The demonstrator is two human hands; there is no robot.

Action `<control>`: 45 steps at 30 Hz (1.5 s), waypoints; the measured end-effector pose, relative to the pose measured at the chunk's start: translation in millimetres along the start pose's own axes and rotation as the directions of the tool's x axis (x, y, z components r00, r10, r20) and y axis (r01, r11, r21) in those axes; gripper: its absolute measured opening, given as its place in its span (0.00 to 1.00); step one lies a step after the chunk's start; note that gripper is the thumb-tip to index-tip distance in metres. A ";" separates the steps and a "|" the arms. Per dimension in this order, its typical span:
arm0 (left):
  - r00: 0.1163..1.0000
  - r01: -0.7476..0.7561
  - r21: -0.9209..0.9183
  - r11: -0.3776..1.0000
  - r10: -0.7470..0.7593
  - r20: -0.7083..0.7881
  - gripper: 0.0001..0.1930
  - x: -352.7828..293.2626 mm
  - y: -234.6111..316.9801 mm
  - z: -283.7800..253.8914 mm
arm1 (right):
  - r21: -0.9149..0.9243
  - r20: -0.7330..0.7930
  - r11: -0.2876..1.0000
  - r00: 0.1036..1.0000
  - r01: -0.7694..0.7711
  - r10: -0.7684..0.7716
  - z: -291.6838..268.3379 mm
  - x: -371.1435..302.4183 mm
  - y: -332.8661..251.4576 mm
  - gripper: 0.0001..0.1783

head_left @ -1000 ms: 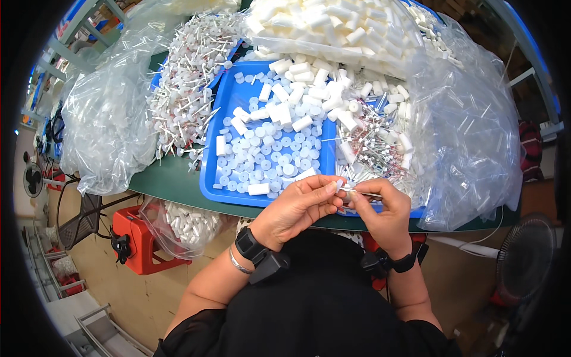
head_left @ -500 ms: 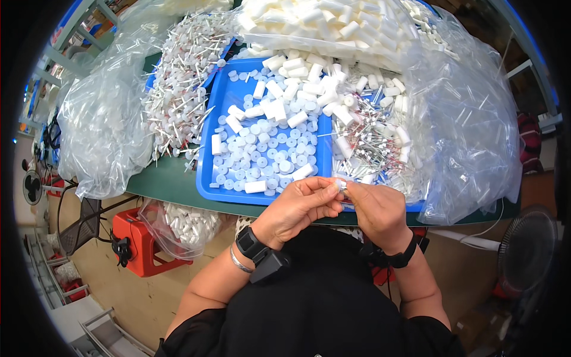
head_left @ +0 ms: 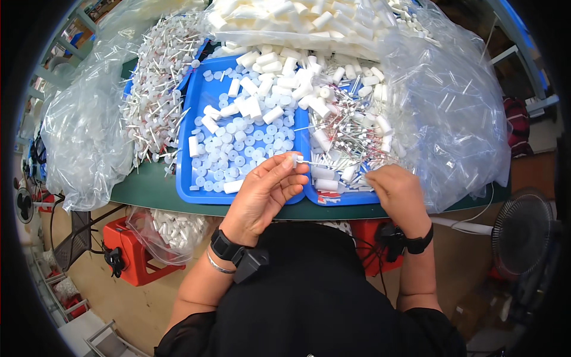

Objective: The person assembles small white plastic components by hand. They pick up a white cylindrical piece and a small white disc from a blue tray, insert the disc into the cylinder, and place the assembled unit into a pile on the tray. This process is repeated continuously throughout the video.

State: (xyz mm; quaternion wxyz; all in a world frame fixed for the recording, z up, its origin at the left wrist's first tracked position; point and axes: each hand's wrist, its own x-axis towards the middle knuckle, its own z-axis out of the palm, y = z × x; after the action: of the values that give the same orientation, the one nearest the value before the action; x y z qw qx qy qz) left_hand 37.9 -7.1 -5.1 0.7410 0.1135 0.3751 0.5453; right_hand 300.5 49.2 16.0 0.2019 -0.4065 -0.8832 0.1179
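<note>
My left hand [head_left: 266,189] is raised at the front edge of the left blue tray [head_left: 185,149], its thumb and index finger pinching a small white disc-headed pin [head_left: 299,160]. The thin shaft of that pin points right. At the front of the right blue tray [head_left: 351,199], my right hand [head_left: 399,189] is closed, fingertips together near the loose pieces; whatever they hold is too small to make out. Translucent discs [head_left: 229,156] and white cylinders [head_left: 253,108] fill much of the left tray. Thin metal pins [head_left: 350,128] lie heaped in the right one, with more cylinders around them.
Another heap of disc-headed pins [head_left: 156,83] stands at the left. Clear plastic bags [head_left: 449,113] bulge over the right side, and a bag of white cylinders [head_left: 303,21] lies behind the trays. A red stool [head_left: 119,250] and a fan [head_left: 523,229] stand below table height.
My hands, together over the piece before, have parted. The left keeps the pin, its shaft now showing, while the right has moved over the right tray. The whole view has shifted slightly.
</note>
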 end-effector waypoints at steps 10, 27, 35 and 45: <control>1.000 0.024 0.005 1.000 -0.024 0.011 0.17 -1.6 -5.3 -1.6 | -0.164 -0.060 0.980 0.992 -0.115 0.106 5.1 6.6 7.2 0.11; 0.999 0.048 -0.023 0.999 -0.047 0.013 0.16 1.9 -8.6 -4.9 | -0.315 0.166 0.948 0.986 0.037 0.016 -9.3 -6.5 21.4 0.02; 0.998 0.058 -0.018 0.998 -0.058 0.015 0.17 1.4 -9.5 -0.8 | -0.040 0.036 0.998 0.998 -0.041 0.043 -10.1 -2.3 18.1 0.03; 0.994 0.089 -0.009 0.996 -0.089 0.066 0.16 4.8 -12.3 16.1 | 0.221 -0.047 0.975 0.999 0.021 -0.011 -5.4 15.3 -19.9 0.05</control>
State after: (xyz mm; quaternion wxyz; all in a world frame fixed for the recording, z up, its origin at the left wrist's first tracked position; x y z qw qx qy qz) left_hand 58.4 -3.6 -3.2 0.7772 0.1101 0.3518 0.5100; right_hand 280.6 48.4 32.2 0.2670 -0.3770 -0.8629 0.2048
